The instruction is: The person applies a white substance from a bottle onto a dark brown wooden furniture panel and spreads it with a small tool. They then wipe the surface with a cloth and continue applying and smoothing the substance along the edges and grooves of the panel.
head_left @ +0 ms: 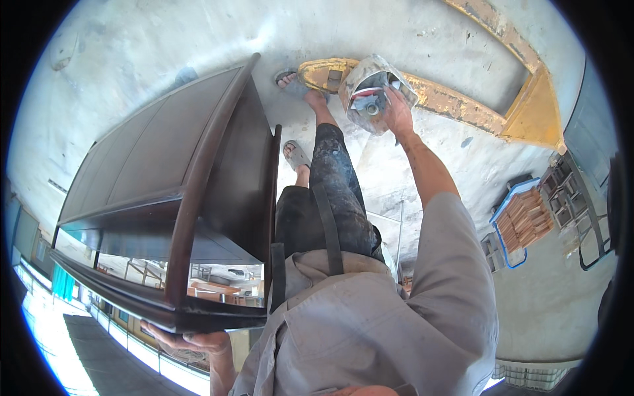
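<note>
A dark brown wooden cabinet point(158, 145) with a glossy frame and open lower space stands at my left. My left hand point(191, 340) is closed round its nearest edge, the fingers along the rail. Ahead to the right is a worn, paint-smeared bucket point(360, 109) on a yellow metal fork. My right hand point(398, 115) reaches over its rim with the fingers stretched out into it. Inside lie a grey piece, something red and white, and a round-necked item point(372, 109); the kinds are hard to make out. My fingertips are close to the grey piece.
The yellow fork frame point(456, 105), scraped and chipped, crosses the concrete floor point(198, 33) ahead. To the right stands a blue-framed rack point(512, 228) stacked with brown wooden pieces, beside dark stacked parts point(564, 191). My sandalled feet point(295, 155) stand between cabinet and fork.
</note>
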`<state>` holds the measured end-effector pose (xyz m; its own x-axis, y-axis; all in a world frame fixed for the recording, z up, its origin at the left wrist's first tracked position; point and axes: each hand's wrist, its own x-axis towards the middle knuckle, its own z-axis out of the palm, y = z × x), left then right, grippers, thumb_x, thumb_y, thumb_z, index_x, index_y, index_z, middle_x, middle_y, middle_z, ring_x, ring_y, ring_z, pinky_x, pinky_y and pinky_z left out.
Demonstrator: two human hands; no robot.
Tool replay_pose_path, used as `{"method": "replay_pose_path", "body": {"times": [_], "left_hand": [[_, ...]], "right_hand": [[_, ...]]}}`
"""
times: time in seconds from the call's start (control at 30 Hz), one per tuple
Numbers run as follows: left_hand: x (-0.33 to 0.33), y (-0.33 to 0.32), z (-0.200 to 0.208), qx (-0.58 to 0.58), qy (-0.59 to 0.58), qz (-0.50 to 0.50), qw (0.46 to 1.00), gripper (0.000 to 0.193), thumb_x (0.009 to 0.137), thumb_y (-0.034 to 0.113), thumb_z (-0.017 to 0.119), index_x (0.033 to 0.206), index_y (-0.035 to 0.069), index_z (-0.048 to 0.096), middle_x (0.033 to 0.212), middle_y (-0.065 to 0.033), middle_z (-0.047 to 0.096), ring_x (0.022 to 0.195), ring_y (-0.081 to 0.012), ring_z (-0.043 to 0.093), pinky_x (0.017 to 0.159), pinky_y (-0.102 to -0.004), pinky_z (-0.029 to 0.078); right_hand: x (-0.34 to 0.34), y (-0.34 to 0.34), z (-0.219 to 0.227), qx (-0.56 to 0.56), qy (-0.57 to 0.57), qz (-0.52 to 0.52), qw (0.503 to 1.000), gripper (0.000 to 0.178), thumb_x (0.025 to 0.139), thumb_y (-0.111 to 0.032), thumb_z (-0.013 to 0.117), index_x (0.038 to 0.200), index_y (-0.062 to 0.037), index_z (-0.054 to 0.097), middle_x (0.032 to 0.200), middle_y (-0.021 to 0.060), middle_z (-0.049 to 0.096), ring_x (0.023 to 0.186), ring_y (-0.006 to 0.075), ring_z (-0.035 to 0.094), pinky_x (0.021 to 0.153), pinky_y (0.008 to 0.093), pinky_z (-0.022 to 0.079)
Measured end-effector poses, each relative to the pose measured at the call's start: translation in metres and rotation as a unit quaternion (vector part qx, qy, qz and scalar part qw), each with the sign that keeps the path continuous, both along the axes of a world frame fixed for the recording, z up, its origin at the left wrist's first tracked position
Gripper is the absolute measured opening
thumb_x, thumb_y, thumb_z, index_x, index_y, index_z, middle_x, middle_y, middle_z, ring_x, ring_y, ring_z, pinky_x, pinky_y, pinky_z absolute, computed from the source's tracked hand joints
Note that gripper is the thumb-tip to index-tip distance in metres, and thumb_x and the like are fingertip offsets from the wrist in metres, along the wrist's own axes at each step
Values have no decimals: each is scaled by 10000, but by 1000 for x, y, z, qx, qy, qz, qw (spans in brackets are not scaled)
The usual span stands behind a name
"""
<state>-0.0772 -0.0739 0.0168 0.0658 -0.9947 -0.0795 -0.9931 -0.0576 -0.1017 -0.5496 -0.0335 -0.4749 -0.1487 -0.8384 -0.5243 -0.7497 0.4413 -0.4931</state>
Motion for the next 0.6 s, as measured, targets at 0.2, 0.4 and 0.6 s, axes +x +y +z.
{"method": "replay_pose_path", "body": {"times": [0.2, 0.4, 0.6], "left_hand": [[6, 13, -8, -39, 103, 27, 994, 764, 1032, 503, 251, 1624, 20, 242, 1659, -220, 265, 1575, -407, 187, 1270, -593, 186], [-2, 3, -9, -57, 119, 8, 991, 647, 1068, 353, 305, 1603, -12, 289, 1656, -247, 291, 1558, -406, 241, 1263, -548, 171], [-5, 2, -13, -91, 157, 7, 983, 607, 1036, 222, 380, 1587, -29, 331, 1651, -256, 306, 1547, -417, 266, 1266, -521, 175]], "right_hand": [[3, -13, 20, -90, 29, -144, 985, 318, 973, -104, 601, 1273, -65, 699, 1234, 217, 702, 1169, 410, 655, 1004, 450, 524], [-7, -33, 54, -77, 45, -195, 977, 234, 966, -207, 695, 1172, -121, 764, 1068, 140, 767, 976, 350, 732, 867, 426, 569], [-20, -52, 96, -90, 47, -329, 939, 312, 942, -295, 766, 1082, -19, 722, 942, 110, 748, 808, 245, 695, 756, 384, 548]]}}
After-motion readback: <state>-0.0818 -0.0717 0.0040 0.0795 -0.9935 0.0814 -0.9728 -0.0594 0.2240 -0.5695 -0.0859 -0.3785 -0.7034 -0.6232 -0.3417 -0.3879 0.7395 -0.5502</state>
